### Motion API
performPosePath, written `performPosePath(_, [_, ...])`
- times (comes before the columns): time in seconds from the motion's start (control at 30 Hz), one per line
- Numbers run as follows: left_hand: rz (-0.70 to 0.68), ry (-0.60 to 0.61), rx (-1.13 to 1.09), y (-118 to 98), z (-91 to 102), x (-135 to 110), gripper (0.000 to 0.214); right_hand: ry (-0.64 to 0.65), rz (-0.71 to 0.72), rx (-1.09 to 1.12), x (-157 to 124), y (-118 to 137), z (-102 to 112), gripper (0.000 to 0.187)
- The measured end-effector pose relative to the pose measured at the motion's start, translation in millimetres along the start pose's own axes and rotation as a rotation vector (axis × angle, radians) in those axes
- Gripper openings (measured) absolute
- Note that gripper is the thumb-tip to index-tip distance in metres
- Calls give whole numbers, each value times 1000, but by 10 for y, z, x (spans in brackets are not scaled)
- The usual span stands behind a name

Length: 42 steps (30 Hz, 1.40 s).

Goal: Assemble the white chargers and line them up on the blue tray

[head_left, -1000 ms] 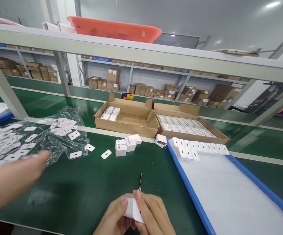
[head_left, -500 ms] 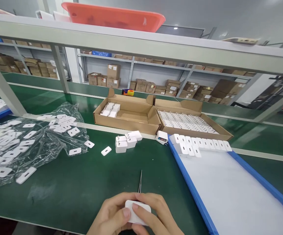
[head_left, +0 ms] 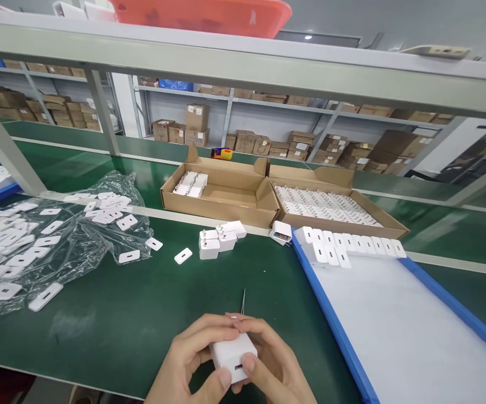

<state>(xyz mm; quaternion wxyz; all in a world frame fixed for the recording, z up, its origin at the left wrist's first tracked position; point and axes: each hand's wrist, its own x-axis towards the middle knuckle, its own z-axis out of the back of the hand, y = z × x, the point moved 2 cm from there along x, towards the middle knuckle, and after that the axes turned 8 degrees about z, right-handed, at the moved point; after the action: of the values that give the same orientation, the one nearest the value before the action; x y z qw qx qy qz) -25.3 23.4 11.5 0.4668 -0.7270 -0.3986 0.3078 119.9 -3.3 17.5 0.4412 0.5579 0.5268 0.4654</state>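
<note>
Ahead of you, the green surface (head_left: pixel 112 308) w/ pale strips runs L to R. Over it you've got a pale metal beam (head_left: pixel 243 64) on posts (head_left: pixel 9 154), w/ a red-orange tub (head_left: pixel 200 15) up top, partly cut off. In the bkgd: grey racks (head_left: pixel 228 112) w/ cardboard cartons (head_left: pixel 196 117), a blue item (head_left: pixel 175 85) on an upper lvl, a lt-grey wall (head_left: pixel 162 108) & a white column (head_left: pixel 125 101). One small light (head_left: pixel 308 37) shows up high, R of ctr.

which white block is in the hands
The bottom-centre one: this white block, slot showing, is held by the left hand and right hand; the others sit untouched farther off.
</note>
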Motion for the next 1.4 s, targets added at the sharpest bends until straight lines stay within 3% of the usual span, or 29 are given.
performPosePath(0.2, [-30, -9, -27, -2, -46, 20, 27, -109, 79, 34, 2, -30, -59, 28])
performPosePath(0.33, [-1, -90, -7, 0, -47, 34, 24, -184, 93, -158, 1, -84, -100, 33])
performPosePath(0.43, [-15, -152, 28, -29, -41, 31, 27, -96, 277, -441, 8, -91, -54, 31])
performPosePath(0.57, [38, -179, 39, -50, -14, 22, 34, -5, 716, -904, -17, 51, 46, 27])
performPosePath(0.63, [59, -163, 2, -22, 9, 21, 36, 130, 872, -1012, -20, 148, 51, 16])
performPosePath(0.7, [67, -146, -75, 38, 33, 19, 35, 271, 910, -1046, -11, 215, 30, 16])
performPosePath(0.77, [95, -149, -151, 118, 47, 13, 37, 333, 870, -1114, -4, 228, -10, 19])
performPosePath(0.93, [163, -166, -183, 233, 4, -16, 48, 204, 966, -1348, -84, 116, -130, 18])
performPosePath(1.07, [159, -173, -124, 190, 17, -5, 46, 122, 1044, -1316, -101, 40, -78, 21])
performPosePath(1.13, [195, -128, -97, 145, 87, 6, 53, 98, 954, -1115, -57, 21, 21, 18])
performPosePath(1.17, [222, -90, -71, 120, 132, 8, 58, 42, 842, -945, -24, 13, 83, 12])
performPosePath(1.2, [247, -59, -24, 95, 177, 7, 61, -48, 692, -738, 10, -1, 145, 5])
performPosePath(1.27, [269, -74, 143, 53, 247, -5, 63, -282, 356, -284, 55, -58, 226, 19])
performPosePath(1.33, [173, -180, 335, 23, 235, -20, 62, -437, 99, 129, 64, -135, 202, 32])
performPosePath(1.4, [-42, -262, 453, 9, 112, -34, 66, -442, -48, 418, 64, -210, 98, 37])
